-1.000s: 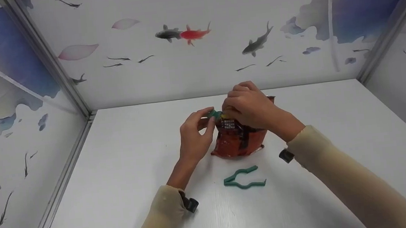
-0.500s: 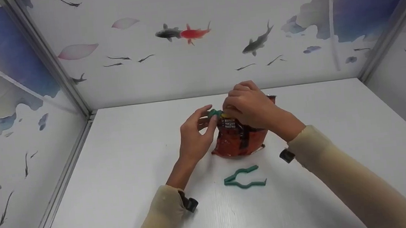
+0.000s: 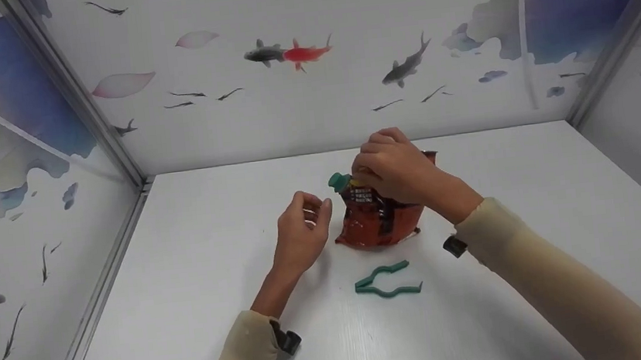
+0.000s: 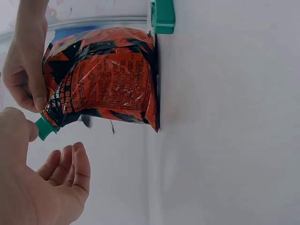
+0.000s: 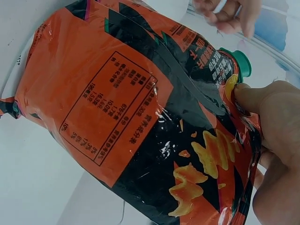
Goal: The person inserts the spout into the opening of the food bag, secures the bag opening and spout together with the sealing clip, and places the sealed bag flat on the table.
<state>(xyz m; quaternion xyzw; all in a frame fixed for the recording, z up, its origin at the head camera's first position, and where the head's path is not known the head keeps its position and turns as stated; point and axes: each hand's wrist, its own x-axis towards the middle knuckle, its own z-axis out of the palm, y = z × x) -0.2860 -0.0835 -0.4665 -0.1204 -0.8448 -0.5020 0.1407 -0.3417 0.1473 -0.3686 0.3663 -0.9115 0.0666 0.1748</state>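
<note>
A red-orange and black chip bag [image 3: 380, 221] stands on the table, pictures of wavy chips on its front in the right wrist view. My right hand [image 3: 393, 167] pinches its top edge, thumb on the near side in the right wrist view [image 5: 276, 122]. A green cap-like piece [image 3: 339, 182] sits on the bag's upper left corner, also plain in the left wrist view [image 4: 46, 127]. My left hand [image 3: 302, 232] hovers left of the bag, apart from it, fingers loosely bent and holding nothing. The green clip [image 3: 386, 282] lies spread on the table before the bag.
The white table [image 3: 213, 225] meets a white back wall [image 3: 291, 118] printed with fish and petals, just behind the bag. Side walls with metal corner posts [image 3: 77, 97] stand at left and right.
My left hand has let go of the green cap-like piece and drawn back, down and to the left. My right hand and the bag stay almost still; the clip has not moved.
</note>
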